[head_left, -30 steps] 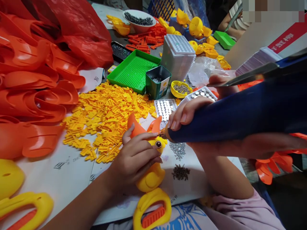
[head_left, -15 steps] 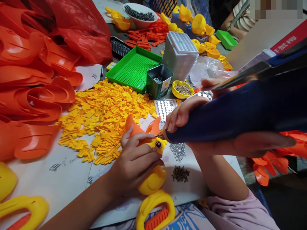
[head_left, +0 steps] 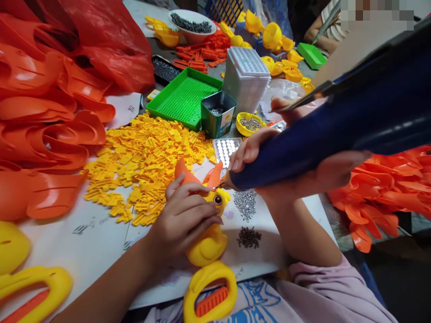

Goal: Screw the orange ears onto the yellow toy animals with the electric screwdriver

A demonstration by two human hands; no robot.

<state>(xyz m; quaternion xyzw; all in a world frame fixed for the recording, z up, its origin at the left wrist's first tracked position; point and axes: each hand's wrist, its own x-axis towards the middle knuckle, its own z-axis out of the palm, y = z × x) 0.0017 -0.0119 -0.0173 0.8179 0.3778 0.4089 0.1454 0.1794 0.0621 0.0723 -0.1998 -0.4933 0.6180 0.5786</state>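
My left hand [head_left: 188, 215] is closed around a yellow plastic duck toy [head_left: 208, 246], pressing it against the white work surface. The toy has a printed eye, an orange piece at its head end, and a looped handle with an orange ribbed insert near my lap. In my right hand [head_left: 251, 150] is a dark blue electric screwdriver [head_left: 289, 157], slanting down to the left. Its tip meets the duck's head by a small shiny screw [head_left: 213, 189], close to my left fingertips. Whether the screw is fully seated, I cannot tell.
Yellow clips [head_left: 148, 166] form a large pile. Silver screws [head_left: 245, 204] and dark screws [head_left: 249, 237] lie right of the duck. Behind are a green tray [head_left: 185, 96], a dark green tin [head_left: 218, 114] and stacked trays [head_left: 245, 78]. Orange parts flank both sides; another person's arm [head_left: 318, 36] shows behind.
The screwdriver's rear end has risen, so it slants more steeply, while its tip stays at the duck's head. My left hand keeps its hold. The whole view has shifted slightly.
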